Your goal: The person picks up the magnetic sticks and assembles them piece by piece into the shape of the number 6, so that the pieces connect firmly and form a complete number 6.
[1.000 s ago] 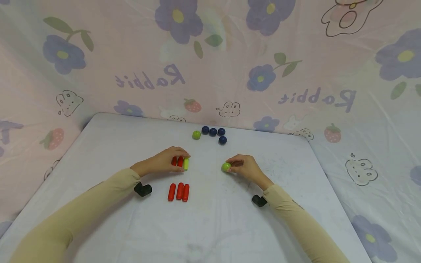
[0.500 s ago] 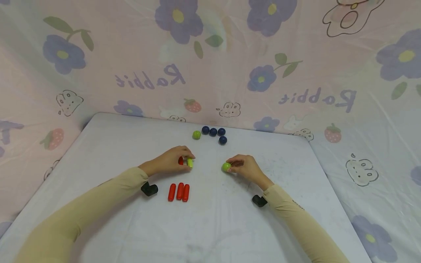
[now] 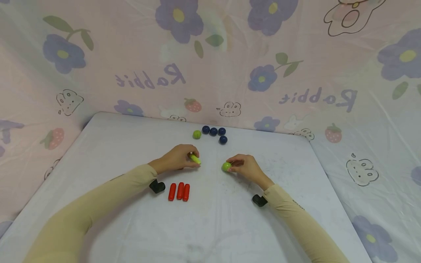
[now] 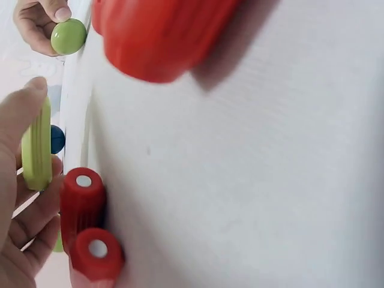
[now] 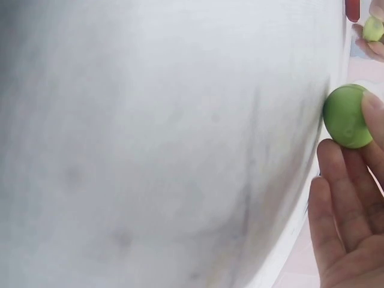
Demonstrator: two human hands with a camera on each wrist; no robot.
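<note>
My left hand pinches a ribbed yellow-green toy rod between thumb and fingers. The rod is tilted in the head view; the left wrist view shows it off the table. Two red rods with pale round end discs lie beside that hand, mostly hidden under it from the head. A green ball is pinched by my right hand, thumb on one side and fingertips on the other. The ball sits close over the tabletop, facing the left hand across a short gap.
Three red rods lie side by side nearer the front. At the back, a second green ball with a line across it stands beside several dark blue balls. A patterned curtain rises behind the table.
My left hand has moved right toward the ball, lifting the yellow-green rod away from the two red rods and turning it from upright to slanted. The right hand and its ball have stayed put.
</note>
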